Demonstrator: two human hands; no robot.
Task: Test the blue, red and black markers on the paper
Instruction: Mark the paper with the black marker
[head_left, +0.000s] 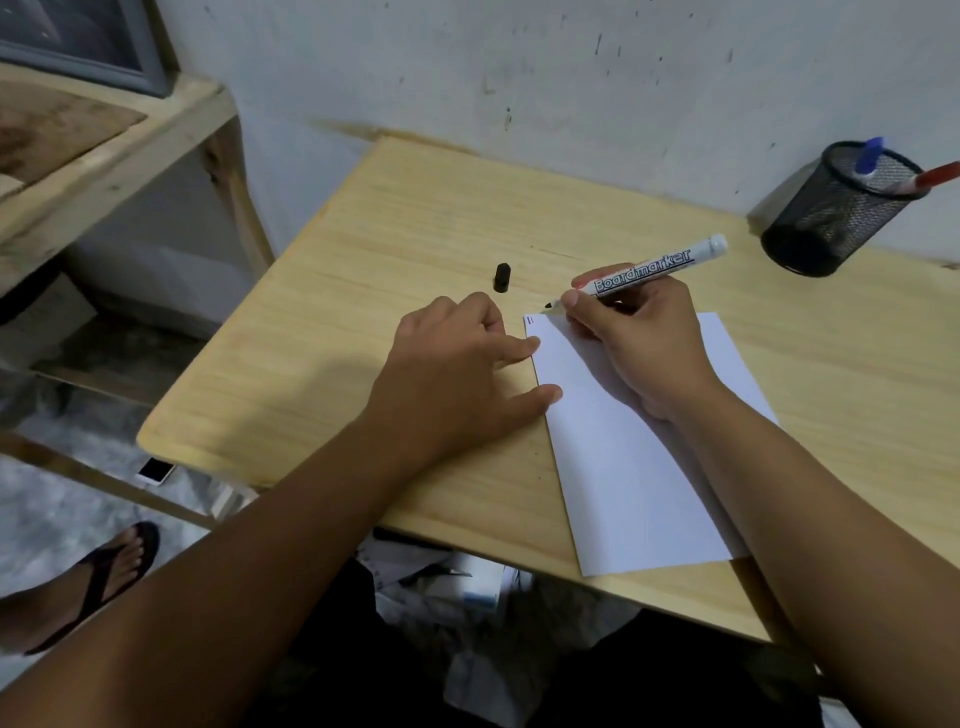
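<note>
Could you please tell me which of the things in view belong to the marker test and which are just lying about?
Part of the job:
white sheet of paper
black board marker in the right hand
loose black cap
blue marker and red marker in the black mesh cup
left hand steadying the paper

Lying about:
white phone on the floor
wooden shelf

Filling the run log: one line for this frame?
right hand: holds black marker, tip at paper corner | left hand: steadies paper | cap: on table | blue, red marks present
</note>
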